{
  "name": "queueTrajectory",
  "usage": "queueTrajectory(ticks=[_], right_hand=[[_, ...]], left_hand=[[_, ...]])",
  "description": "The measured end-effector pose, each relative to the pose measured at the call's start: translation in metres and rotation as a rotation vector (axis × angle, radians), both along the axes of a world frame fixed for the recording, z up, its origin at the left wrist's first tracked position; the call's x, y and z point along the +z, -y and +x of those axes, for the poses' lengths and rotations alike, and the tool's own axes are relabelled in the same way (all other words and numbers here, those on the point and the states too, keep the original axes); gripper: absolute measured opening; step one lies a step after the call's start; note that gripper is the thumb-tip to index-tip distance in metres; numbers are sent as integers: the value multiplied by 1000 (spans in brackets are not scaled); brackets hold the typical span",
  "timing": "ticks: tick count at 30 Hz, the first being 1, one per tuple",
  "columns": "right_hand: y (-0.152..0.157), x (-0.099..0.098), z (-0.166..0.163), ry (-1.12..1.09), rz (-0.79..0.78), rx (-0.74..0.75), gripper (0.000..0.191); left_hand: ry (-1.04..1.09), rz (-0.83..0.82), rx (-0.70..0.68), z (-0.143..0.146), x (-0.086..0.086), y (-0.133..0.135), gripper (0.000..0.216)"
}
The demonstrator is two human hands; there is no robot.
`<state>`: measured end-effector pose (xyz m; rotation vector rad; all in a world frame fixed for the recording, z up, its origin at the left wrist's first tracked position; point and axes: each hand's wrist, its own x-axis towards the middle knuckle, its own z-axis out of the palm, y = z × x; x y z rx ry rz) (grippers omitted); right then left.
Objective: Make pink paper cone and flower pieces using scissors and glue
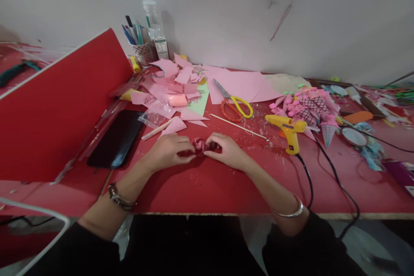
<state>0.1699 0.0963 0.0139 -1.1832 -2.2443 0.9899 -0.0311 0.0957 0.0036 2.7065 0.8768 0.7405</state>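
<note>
Between my two hands is a small pink swirled rosette [199,145], coiled in layers like a paper flower. My left hand [173,151] pinches its left edge between thumb and fingers. On the opposite side, my right hand [226,150] grips the right edge the same way. The rosette is just above the red tabletop [194,194]. Beyond my hands lies a thin wooden stick [239,127]. Scissors [231,97] with one yellow and one orange handle rest past it, partly on pink paper sheets [239,83].
A yellow glue gun [288,131] with a black cord stands right, near pink cone-shaped pieces [312,105]. Pink paper scraps [171,79] heap at the back. A black phone [115,139] lies left beside a leaning red board [67,108]. A pen cup [141,51] stands by the wall.
</note>
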Motion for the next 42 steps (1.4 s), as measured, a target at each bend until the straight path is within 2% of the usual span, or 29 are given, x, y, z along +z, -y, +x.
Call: queueTrajectory(ticks=[6, 13, 21, 27, 32, 38, 42], right_hand=[[3, 0, -3, -9, 34, -27, 14], [8, -6, -9, 111, 118, -63, 26], [11, -12, -15, 191, 195, -102, 22], [11, -11, -15, 183, 207, -113, 18], [11, -9, -14, 153, 201, -108, 16], [11, -5, -13, 141, 147, -188, 17], [11, -3, -13, 147, 124, -242, 15]], left_hand=[[-80, 90, 18, 3, -2, 1, 23], [-113, 87, 24, 5, -5, -1, 24], [-174, 69, 47, 6, -6, 1, 28], [-185, 114, 37, 5, -7, -1, 28], [-172, 148, 37, 5, -6, -1, 37], [-155, 155, 29, 4, -6, -2, 42], [-131, 134, 10, 2, -7, -3, 37]])
